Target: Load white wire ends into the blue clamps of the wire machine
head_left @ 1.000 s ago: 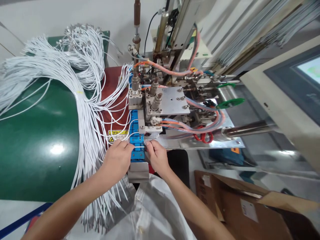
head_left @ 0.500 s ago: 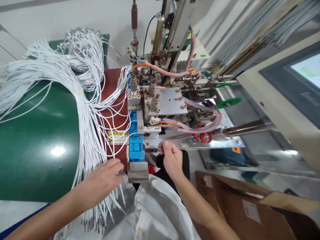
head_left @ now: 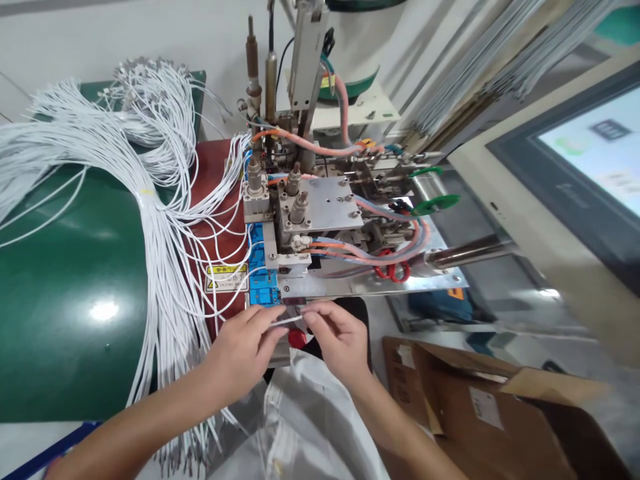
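Between my hands runs a short stretch of white wire, in front of the machine's blue clamp blocks. My left hand pinches the wire between thumb and fingers. At the wire's right end, the thumb and fingers of my right hand close on its tip; the tip itself is hidden. A large bundle of white wires hangs down beside my left forearm. Several single wires curve from this bundle to the blue blocks.
The metal machine with orange and grey hoses stands ahead. A warning label is on the red surface left of the blocks. A green table lies left, a screen panel right, and a cardboard box lower right.
My left hand has moved right from the wire bundle to the front of the blue blocks. My right hand has shifted slightly down. A wire now spans both hands, and the view has shifted.
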{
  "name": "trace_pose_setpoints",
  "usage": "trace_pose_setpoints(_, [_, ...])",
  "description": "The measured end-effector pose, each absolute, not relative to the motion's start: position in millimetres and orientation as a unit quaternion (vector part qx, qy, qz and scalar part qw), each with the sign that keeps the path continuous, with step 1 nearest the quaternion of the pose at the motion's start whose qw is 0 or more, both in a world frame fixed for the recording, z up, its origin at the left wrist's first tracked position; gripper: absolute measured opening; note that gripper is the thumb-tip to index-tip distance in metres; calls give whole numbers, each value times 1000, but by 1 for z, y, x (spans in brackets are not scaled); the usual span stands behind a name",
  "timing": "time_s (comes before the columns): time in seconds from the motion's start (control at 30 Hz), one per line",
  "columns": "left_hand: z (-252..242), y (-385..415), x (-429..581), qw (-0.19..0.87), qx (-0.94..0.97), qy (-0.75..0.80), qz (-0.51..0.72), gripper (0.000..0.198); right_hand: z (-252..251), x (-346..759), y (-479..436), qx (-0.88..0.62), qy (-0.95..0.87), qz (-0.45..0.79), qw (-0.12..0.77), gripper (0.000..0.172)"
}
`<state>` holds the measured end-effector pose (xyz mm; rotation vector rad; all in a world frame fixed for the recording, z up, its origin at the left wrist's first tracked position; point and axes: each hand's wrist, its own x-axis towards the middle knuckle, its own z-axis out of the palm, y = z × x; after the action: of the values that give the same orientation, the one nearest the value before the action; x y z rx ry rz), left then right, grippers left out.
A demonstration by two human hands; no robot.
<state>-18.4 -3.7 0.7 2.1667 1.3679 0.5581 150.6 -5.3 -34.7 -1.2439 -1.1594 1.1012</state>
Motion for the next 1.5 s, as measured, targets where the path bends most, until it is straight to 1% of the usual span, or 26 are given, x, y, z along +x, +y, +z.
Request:
trace_pose_setpoints(0.07, [-1, -2, -14, 278, 791, 497, 223, 34, -27, 149, -2, -511, -536, 450, 499, 11])
trace_pose_setpoints(0.1, [-1, -2, -13, 290, 786, 492, 236, 35, -24, 147, -1, -509, -544, 450, 493, 11])
trace_pose_setpoints(0.13, [-1, -1, -12, 304, 776, 492, 252, 33, -23, 145, 0, -514, -535, 451, 496, 12])
trace_pose_setpoints(0.23, [-1, 0, -10, 368, 710, 520, 300, 24, -25, 138, -2, -546, -462, 444, 540, 15])
trace_pose_setpoints(0.33, [0, 1, -9, 417, 646, 552, 323, 20, -29, 131, -6, -552, -461, 424, 550, 12])
trace_pose_setpoints(0.43, [0, 2, -8, 415, 642, 558, 323, 17, -29, 127, -7, -549, -495, 402, 540, 7])
trace_pose_setpoints(0.53, [-1, 2, -8, 409, 647, 555, 326, 15, -27, 126, -6, -553, -502, 391, 538, 8])
trace_pose_setpoints(0.73, [-6, 1, -7, 465, 600, 568, 318, 15, -26, 123, -7, -552, -445, 449, 543, 9])
trace_pose_setpoints(0.87, [-8, -2, -5, 435, 606, 580, 327, 13, -25, 118, -6, -549, -391, 493, 550, 11])
trace_pose_setpoints(0.97, [-9, -3, -3, 402, 612, 587, 346, 11, -25, 115, -6, -547, -382, 497, 554, 12])
trace_pose_setpoints(1.1, [-11, -3, -3, 384, 613, 590, 358, 11, -27, 113, -7, -558, -442, 426, 559, 11])
trace_pose_setpoints(1.2, [-12, -1, -5, 372, 634, 577, 357, 10, -25, 118, -5, -552, -504, 379, 546, 9])
trace_pose_setpoints(1.33, [-9, 1, -8, 346, 668, 551, 360, 11, -20, 131, 4, -527, -588, 364, 494, 10])
trace_pose_setpoints(1.5, [1, 4, -15, 328, 725, 514, 322, 16, -12, 147, 15, -492, -662, 395, 405, 10])
